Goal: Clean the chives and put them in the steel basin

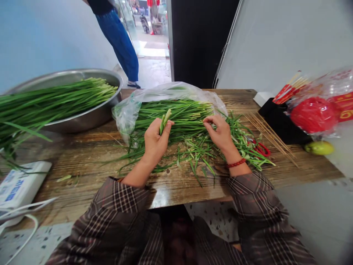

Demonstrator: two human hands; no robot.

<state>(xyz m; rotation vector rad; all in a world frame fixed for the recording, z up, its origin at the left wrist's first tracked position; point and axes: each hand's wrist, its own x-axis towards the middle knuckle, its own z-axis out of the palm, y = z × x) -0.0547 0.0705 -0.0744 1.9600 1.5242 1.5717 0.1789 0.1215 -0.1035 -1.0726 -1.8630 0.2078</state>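
Observation:
My left hand (pixel 157 137) is closed around a small bunch of green stalks (pixel 165 120), their pale ends sticking up past the thumb. Over the right end of the pile of long green stalks (pixel 176 110) is my right hand (pixel 219 133), thumb and forefinger brought close together; whatever is between them is too small to make out. The pile lies in an opened clear plastic bag (pixel 125 119). Short trimmings and loose leaves (pixel 197 151) are scattered on the wooden table (pixel 96 154) between and below my hands.
A metal basin (pixel 79 123) of long stalks stands at the left, above a white box (pixel 24 184) with cables. Wooden skewers (pixel 270 136), red-handled scissors (pixel 261 149), a black holder (pixel 286 125) and a yellow-green fruit (pixel 320 147) are at the right. A person (pixel 118 40) stands beyond the table.

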